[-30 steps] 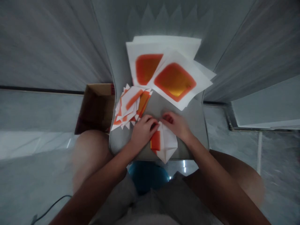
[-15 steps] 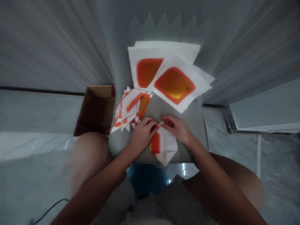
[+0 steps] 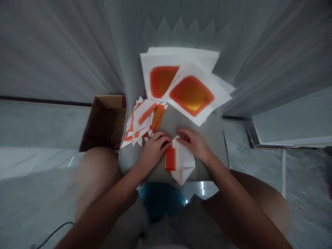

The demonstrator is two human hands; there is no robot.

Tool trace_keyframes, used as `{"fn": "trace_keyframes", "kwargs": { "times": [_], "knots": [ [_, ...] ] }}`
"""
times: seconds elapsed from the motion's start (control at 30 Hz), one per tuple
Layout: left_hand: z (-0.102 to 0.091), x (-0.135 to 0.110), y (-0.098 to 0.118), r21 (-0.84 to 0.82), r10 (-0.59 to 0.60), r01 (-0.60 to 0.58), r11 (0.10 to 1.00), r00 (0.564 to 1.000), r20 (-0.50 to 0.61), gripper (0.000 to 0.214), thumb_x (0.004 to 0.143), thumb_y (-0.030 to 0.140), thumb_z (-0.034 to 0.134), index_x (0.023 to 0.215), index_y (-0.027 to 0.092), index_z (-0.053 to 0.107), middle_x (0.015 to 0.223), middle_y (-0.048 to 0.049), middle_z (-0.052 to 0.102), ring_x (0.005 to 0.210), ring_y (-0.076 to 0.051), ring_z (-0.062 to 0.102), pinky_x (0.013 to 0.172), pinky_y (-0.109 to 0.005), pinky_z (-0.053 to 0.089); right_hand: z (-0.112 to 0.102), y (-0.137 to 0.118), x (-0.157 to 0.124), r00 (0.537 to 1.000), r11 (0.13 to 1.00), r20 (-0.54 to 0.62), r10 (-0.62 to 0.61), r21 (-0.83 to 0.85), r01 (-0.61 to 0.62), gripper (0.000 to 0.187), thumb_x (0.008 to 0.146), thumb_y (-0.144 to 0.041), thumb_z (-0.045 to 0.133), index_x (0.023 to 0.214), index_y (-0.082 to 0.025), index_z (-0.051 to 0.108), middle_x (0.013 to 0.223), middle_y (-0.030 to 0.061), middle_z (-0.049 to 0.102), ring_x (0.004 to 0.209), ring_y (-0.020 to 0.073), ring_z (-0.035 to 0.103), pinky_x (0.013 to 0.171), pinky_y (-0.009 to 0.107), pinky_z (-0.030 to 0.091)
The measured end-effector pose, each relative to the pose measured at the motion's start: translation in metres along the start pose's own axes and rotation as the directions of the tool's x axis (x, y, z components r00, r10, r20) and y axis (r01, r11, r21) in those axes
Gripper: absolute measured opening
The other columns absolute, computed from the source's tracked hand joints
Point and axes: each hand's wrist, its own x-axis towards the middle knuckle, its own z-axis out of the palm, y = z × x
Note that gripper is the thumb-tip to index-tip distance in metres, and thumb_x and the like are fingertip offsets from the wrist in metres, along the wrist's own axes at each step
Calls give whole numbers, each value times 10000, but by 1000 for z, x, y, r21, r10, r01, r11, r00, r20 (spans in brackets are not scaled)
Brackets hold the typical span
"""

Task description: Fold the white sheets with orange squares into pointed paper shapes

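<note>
The left hand (image 3: pixel 155 151) curves at the upper-left edge of a folded white paper square (image 3: pixel 183 162), its fingers together and bent. An orange-and-gold panel (image 3: pixel 170 158) shows along the paper's left side. The right hand (image 3: pixel 194 144) lies just beside the paper's top corner, its fingers together and lightly arched, with the fingertips (image 3: pixel 184 136) at or on that corner. Whether either hand is clamping the paper, I cannot tell.

The paper lies at the near edge of a grey padded board (image 3: pixel 210 141), with its lower point hanging over that edge. For a clean fold, it seems best to bring the whole paper onto the board, line up the edges and corners exactly, and pin them with the fingertips before pressing a crease from the centre outward.

At the board's far left, a loose pile of small white-and-orange folded paper pieces (image 3: pixel 143 121) overlaps the edge. Beyond the board's far edge, two large white sheets printed with rounded orange-and-gold diamonds (image 3: pixel 192 96) overlap on a white paper stack (image 3: pixel 181 52). Left of the board stands an open brown cardboard box (image 3: pixel 105 124).
</note>
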Motion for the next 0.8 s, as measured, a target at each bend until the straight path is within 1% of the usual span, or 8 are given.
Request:
{"fn": "trace_keyframes", "kwargs": {
  "times": [0.23, 0.47, 0.67, 0.73, 0.8],
  "knots": [
    [0, -9, -3, 32, 16, -15, 999, 1000, -23, 60, 983, 162, 676, 1008, 216, 677, 1123, -43, 613, 1082, -186, 636, 954, -333, 548, 1, 4, 0, 1000, 999, 9, -7, 38, 6, 268, 953, -376, 694, 1187, -246, 707, 900, 25, 703, 760, 183, 627, 675, 290, 479],
    [-7, -16, -5, 22, -6, 6, 1000, 1000, -13, 87, 977, 166, 687, 1021, 236, 662, 1159, -42, 606, 1133, -186, 640, 993, -333, 556, 1, 6, -1, 1000, 999, 1, -6, 36, 6, 298, 952, -405, 690, 1208, -254, 702, 899, 24, 704, 745, 184, 629, 662, 298, 481],
    [-12, -15, -3, -21, -27, 27, 999, 1000, -11, 189, 985, 180, 675, 1153, 268, 682, 1230, -43, 641, 1169, -194, 652, 1035, -362, 556, 3, 9, -1, 1000, 1000, 7, -8, 19, 7, 296, 954, -416, 675, 1208, -265, 706, 881, 19, 705, 731, 185, 624, 651, 303, 479],
    [-12, -13, 1, -20, -48, 48, 999, 999, -24, 150, 1010, 213, 646, 1145, 258, 689, 1209, -44, 654, 1141, -192, 659, 1028, -367, 556, 3, 9, 0, 1000, 1000, 3, -4, 20, 4, 291, 951, -413, 676, 1197, -260, 706, 883, 21, 708, 724, 183, 622, 645, 303, 476],
    [-9, -8, 7, 17, -79, 79, 997, 996, -31, 100, 1021, 272, 641, 1096, 233, 695, 1153, -52, 657, 1078, -198, 663, 988, -372, 563, 3, 9, 0, 1000, 1000, 0, -1, 27, 1, 285, 944, -405, 679, 1183, -253, 703, 868, 18, 707, 714, 180, 617, 641, 301, 471]
  ]
}}
